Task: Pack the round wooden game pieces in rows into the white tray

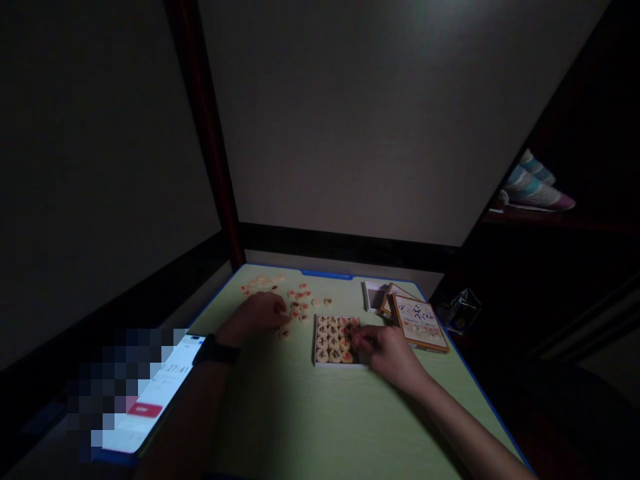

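Note:
A small white tray lies on the green table and holds rows of round pale game pieces with dark and red marks. My right hand rests at the tray's right edge, fingers pinched together on a piece in the tray. My left hand lies palm down to the left of the tray, fingers curled over loose pieces scattered on the table. A dark watch sits on my left wrist.
A printed box lid and a second box part lie to the right of the tray. A lit phone screen lies at the table's left edge. A clear container stands off the right edge. Folded cloth rests on a dark shelf.

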Demonstrator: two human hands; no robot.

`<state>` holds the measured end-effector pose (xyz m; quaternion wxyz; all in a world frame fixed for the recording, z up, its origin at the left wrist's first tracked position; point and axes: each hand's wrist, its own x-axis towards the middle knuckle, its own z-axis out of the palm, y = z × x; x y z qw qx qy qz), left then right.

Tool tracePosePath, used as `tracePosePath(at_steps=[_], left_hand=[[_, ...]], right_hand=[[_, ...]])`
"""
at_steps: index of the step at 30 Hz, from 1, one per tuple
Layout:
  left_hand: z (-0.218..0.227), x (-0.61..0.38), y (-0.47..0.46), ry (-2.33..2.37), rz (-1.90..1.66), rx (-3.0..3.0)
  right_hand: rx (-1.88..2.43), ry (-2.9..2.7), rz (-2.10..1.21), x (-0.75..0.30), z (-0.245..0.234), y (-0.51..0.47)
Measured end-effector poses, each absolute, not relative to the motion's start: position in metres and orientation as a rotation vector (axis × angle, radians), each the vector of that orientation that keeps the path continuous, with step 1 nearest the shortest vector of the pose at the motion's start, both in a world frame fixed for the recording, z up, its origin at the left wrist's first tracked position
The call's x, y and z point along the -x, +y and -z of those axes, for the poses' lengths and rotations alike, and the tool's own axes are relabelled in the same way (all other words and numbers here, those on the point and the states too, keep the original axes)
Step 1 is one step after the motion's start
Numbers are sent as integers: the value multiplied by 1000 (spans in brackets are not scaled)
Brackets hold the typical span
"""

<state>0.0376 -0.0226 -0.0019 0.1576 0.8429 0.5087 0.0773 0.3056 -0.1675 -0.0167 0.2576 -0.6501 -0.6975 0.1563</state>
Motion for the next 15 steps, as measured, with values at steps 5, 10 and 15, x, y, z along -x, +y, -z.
tracePosePath(at_steps=[5,10,15], left_hand=[[8,-48,-30,1488,-81,-2512],[11,-49,-32,1507,-65,-2592],[12,-48,-33,1466,-112,-2624]], right_hand=[[1723,-1801,-454,-310,19,-163],[1731,-1754,-483,-313,23,-160],[1691,-1724,-485,-315,25,-158]])
